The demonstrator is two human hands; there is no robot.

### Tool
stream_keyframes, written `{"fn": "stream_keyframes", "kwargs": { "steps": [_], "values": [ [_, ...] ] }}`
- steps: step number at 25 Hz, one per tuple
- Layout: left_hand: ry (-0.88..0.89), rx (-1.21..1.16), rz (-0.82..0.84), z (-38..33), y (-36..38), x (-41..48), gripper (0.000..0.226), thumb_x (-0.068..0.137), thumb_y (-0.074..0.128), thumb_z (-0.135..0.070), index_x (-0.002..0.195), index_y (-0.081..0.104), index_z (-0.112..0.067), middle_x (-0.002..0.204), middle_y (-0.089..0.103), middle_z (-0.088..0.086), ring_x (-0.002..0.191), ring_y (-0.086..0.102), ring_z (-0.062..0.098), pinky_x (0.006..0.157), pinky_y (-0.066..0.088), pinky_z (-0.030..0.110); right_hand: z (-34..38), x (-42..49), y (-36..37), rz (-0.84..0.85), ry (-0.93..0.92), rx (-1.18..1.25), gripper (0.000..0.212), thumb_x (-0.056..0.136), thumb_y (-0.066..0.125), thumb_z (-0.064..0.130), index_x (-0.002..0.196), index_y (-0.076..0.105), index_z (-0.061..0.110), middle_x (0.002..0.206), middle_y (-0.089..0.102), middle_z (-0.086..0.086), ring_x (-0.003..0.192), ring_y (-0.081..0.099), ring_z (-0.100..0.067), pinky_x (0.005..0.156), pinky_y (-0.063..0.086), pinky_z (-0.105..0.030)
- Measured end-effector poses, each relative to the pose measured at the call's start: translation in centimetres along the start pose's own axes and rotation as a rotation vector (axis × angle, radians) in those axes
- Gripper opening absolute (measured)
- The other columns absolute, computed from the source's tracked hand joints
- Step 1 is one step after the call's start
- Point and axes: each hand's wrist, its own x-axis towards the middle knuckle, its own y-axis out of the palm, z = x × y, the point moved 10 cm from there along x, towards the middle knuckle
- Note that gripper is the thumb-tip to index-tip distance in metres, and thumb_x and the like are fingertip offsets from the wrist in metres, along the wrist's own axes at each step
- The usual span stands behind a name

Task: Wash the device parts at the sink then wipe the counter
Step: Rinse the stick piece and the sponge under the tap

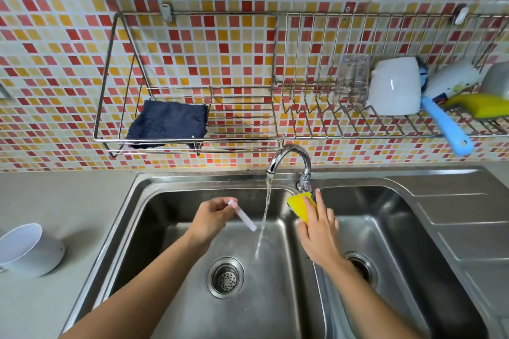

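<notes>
Water's running from the tap (289, 158) into the left basin of the sink (170, 242). Left hand (210, 217) is over that basin, fingers (225, 202) pinched on a small white strip-like part (246, 219), w/ the free end poking toward 3 o'clock, just beside the stream but not quite in it. Right hand (319, 231) sits over the divider at 3 o'clock of the stream, fingers wrapped on a yellow sponge (301, 205).

That part looks thin, light, prob. stiff plastic, and it'll be slick once wet. A pinch near one end works for rinsing, but for scrubbing a hold closer to mid-length, flat sides between thumb & finger, would stop it flexing or slipping toward the drain (225, 278). Sponge is soft, squashes easily, no worry there.

A white bowl-like piece (29, 250) lies tipped on the desk (68, 201) at 9 o'clock, well apart. Dark cloth (168, 122) waits on the wall rack (192, 143) at 12 o'clock, handy for the wipe-down.
</notes>
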Motion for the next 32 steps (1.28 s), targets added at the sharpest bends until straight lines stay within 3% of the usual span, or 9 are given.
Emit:
{"fn": "stream_keyframes", "kwargs": {
  "steps": [4, 7, 10, 14, 19, 22, 25, 28, 32],
  "values": [
    [-0.036, 0.032, 0.158, -1.5, 4.6, 2.0, 0.014, 0.099, 0.045, -0.02, 0.107, 0.054, -0.014, 0.086, 0.054, 0.002, 0.076, 0.059, 0.017, 0.064, 0.05, 0.025, 1.1, 0.5, -3.5, -0.118, -0.09, 0.034, 0.061, 0.084, 0.029, 0.035, 0.14, 0.036, 0.014, 0.151, 0.029, -0.009, 0.101, 0.047, -0.031, 0.084, 0.041, -0.044],
    [-0.033, 0.152, 0.218, -2.0, 6.6, 3.0, 0.023, 0.097, 0.048, -0.023, 0.119, 0.043, -0.024, 0.086, 0.054, 0.0, 0.065, 0.056, 0.013, 0.05, 0.049, 0.019, 1.8, 1.2, -4.7, -0.157, -0.107, 0.069, 0.06, 0.085, 0.03, 0.034, 0.14, 0.034, 0.013, 0.15, 0.031, -0.007, 0.101, 0.046, -0.027, 0.086, 0.04, -0.044],
    [-0.025, 0.164, 0.231, -2.5, 7.6, 3.7, 0.018, 0.091, 0.056, -0.007, 0.107, 0.049, -0.005, 0.074, 0.055, 0.006, 0.054, 0.051, 0.013, 0.044, 0.041, 0.02, 2.1, 1.5, -4.6, -0.163, -0.093, 0.111, 0.06, 0.086, 0.03, 0.035, 0.141, 0.034, 0.011, 0.149, 0.032, -0.008, 0.102, 0.046, -0.027, 0.087, 0.04, -0.044],
    [-0.073, -0.026, 0.284, -2.2, 8.6, 3.6, 0.01, 0.081, 0.054, 0.009, 0.087, 0.057, 0.001, 0.071, 0.051, 0.016, 0.064, 0.049, 0.023, 0.055, 0.038, 0.026, 2.9, 2.0, -3.5, -0.144, -0.093, 0.156, 0.056, 0.088, 0.031, 0.034, 0.14, 0.033, 0.013, 0.148, 0.031, -0.009, 0.106, 0.043, -0.027, 0.088, 0.04, -0.046],
    [-0.121, -0.246, 0.217, -1.8, 7.9, 3.8, 0.014, 0.093, 0.049, 0.001, 0.085, 0.06, -0.003, 0.074, 0.06, 0.01, 0.051, 0.061, 0.006, 0.049, 0.048, 0.012, 4.9, 2.7, -2.3, -0.053, -0.205, 0.066, 0.056, 0.09, 0.027, 0.035, 0.143, 0.021, 0.019, 0.15, 0.019, 0.001, 0.112, 0.039, -0.027, 0.092, 0.041, -0.047],
    [-0.208, -0.406, 0.245, -1.8, 8.3, 3.7, 0.016, 0.091, 0.047, 0.009, 0.091, 0.063, 0.006, 0.084, 0.065, 0.014, 0.066, 0.066, 0.014, 0.059, 0.054, 0.013, 4.7, 3.3, -2.2, -0.043, -0.123, 0.104, 0.058, 0.09, 0.023, 0.037, 0.144, 0.024, 0.016, 0.151, 0.021, -0.002, 0.115, 0.04, -0.03, 0.094, 0.04, -0.048],
    [-0.257, -0.414, 0.25, -1.6, 8.3, 3.7, 0.017, 0.092, 0.044, 0.008, 0.093, 0.061, 0.008, 0.089, 0.064, 0.018, 0.073, 0.065, 0.018, 0.061, 0.054, 0.013, 5.1, 2.9, -1.7, -0.026, -0.168, 0.07, 0.058, 0.09, 0.022, 0.037, 0.144, 0.023, 0.016, 0.151, 0.02, 0.0, 0.113, 0.042, -0.03, 0.093, 0.039, -0.046],
    [-0.298, -0.383, 0.217, -1.2, 7.8, 3.3, 0.019, 0.093, 0.042, 0.008, 0.087, 0.06, 0.006, 0.077, 0.062, 0.019, 0.052, 0.065, 0.013, 0.049, 0.051, 0.011, 3.6, 3.0, -2.2, -0.052, -0.063, 0.132, 0.063, 0.089, 0.019, 0.038, 0.145, 0.027, 0.011, 0.152, 0.026, -0.006, 0.111, 0.042, -0.031, 0.095, 0.038, -0.047],
    [-0.334, -0.381, 0.18, -1.0, 7.4, 2.9, 0.023, 0.097, 0.042, -0.001, 0.084, 0.06, 0.0, 0.056, 0.063, 0.01, 0.039, 0.055, 0.006, 0.038, 0.042, 0.008, 5.9, 2.4, -1.8, 0.002, -0.212, 0.098, 0.06, 0.091, 0.019, 0.037, 0.148, 0.018, 0.017, 0.155, 0.016, 0.001, 0.118, 0.037, -0.025, 0.101, 0.033, -0.041]
  ]
}}
